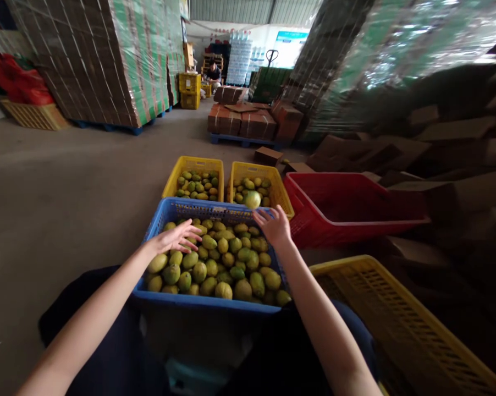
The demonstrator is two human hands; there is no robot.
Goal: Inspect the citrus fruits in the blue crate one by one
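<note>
Blue crate (207, 300) close in front of the dark-clad legs (116, 341), long side toward the body — likely for reaching the whole heap without much leaning. Inside, many green-yellow fruits (222, 245), loosely piled; raised walls presumably to stop rolling.

Left hand (176, 237) over the blue crate's left part, fingers spread, nothing gripped. Cannot tell whether touching any fruit below. Right hand (276, 225) above the blue crate's far right corner, fingers likewise spread, nothing pinched. Just beyond those fingertips, a single fruit (252, 199), apparently in the air in front of the right yellow crate (281, 190) — out of any grip, judging by the spread fingers. Contact with a rim hard to tell.

Left yellow crate (172, 179) beside the right yellow crate, both just beyond the blue crate's far edge, both with similar fruits inside; probably so near for a short reach. Red crate (347, 201) to the right of the blue crate. Another yellow crate (372, 291) at the blue crate's near right, beyond the right forearm. Well beyond the blue crate, strapped brown cartons (231, 122) on a blue pallet (243, 141), likely for keeping off the floor.
</note>
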